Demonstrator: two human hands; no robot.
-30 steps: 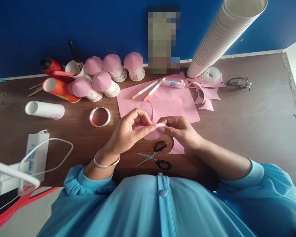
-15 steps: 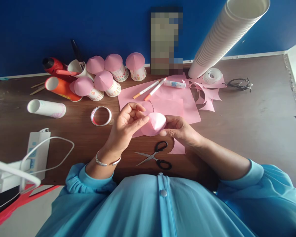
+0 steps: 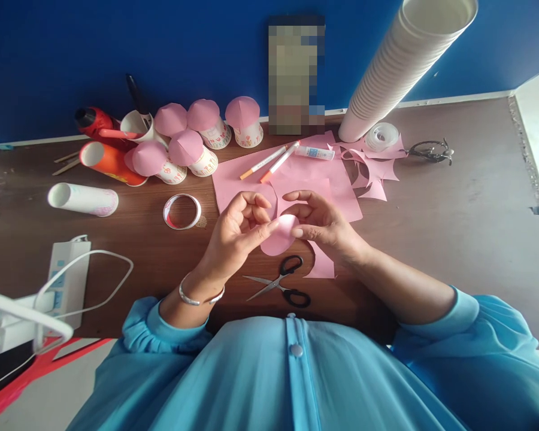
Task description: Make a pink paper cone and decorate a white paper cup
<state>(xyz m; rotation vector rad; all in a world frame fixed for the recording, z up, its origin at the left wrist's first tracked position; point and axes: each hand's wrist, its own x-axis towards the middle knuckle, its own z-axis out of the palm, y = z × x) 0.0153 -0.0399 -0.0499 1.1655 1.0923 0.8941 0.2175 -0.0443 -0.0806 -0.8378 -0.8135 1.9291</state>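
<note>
Between my two hands is a pink paper cone (image 3: 278, 239), tipped so its rounded side hangs toward me. My left hand (image 3: 246, 224) pinches its upper left edge, thumb along the paper and the other fingers curled. On the right edge, my right hand (image 3: 321, 224) grips it between thumb and fingers. Beneath and beyond the hands lie pink paper sheets (image 3: 341, 185). Scissors with black handles (image 3: 281, 281) rest spread on the table just in front of me, beside a pink paper scrap (image 3: 322, 262).
Paper cups with pink cone tops (image 3: 244, 120) stand at the back left. A tape roll (image 3: 182, 211), a white cup (image 3: 83, 199) and a power strip (image 3: 70, 284) are on the left. Markers (image 3: 279, 161) and a glue stick (image 3: 314, 154) lie on the paper. A tall cup stack (image 3: 399, 72) leans at right.
The cone has tilted, its peak no longer facing up at me. My right hand has shifted left, closer to my left hand, and its fingers now reach behind the paper. The view has moved slightly.
</note>
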